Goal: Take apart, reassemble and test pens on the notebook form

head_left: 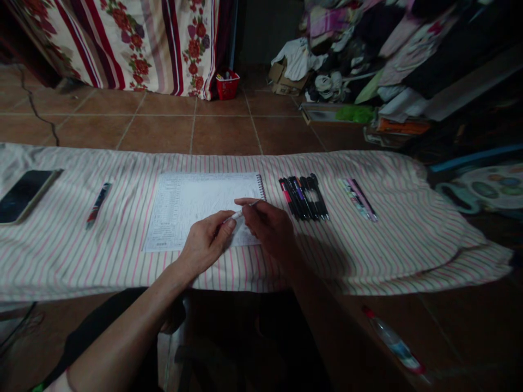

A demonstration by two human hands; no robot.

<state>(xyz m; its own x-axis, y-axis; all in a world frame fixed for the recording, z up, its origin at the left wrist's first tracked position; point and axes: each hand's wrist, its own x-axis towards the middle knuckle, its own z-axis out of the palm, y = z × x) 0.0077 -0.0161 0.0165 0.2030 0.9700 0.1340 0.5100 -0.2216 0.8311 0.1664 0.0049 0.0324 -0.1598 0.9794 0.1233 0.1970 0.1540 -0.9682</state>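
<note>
A spiral notebook [192, 204] lies open on a striped cloth [368, 256] spread over the tiled floor. Both my hands meet over its lower right corner on a thin white pen [244, 210]. My left hand [205, 243] pinches the pen's lower end between thumb and fingers. My right hand [267, 226] is closed around the pen's upper part, its tip pointing up right. A row of several dark pens [304, 197] lies just right of the notebook.
A phone [25, 193] rests at the cloth's left end, a red-and-blue pen [97, 204] beside it. More pens [358, 198] lie further right. A plastic bottle [393, 340] lies on the floor at lower right. A red basket [227, 84] and piled clothes [368, 49] stand behind.
</note>
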